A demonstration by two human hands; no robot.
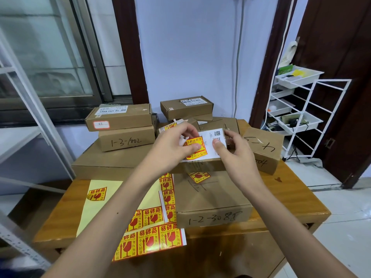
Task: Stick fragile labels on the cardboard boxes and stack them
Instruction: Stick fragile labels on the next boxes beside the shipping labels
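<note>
Seemingly both hands [200,145] on label [195,150]

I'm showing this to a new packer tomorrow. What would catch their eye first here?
Two hands meet at the centre: the left hand presses a red-and-yellow fragile label onto a small cardboard box, which the right hand steadies. Below, a label sheet lies on the wooden table beside a box marked 1-2-3088.
</note>
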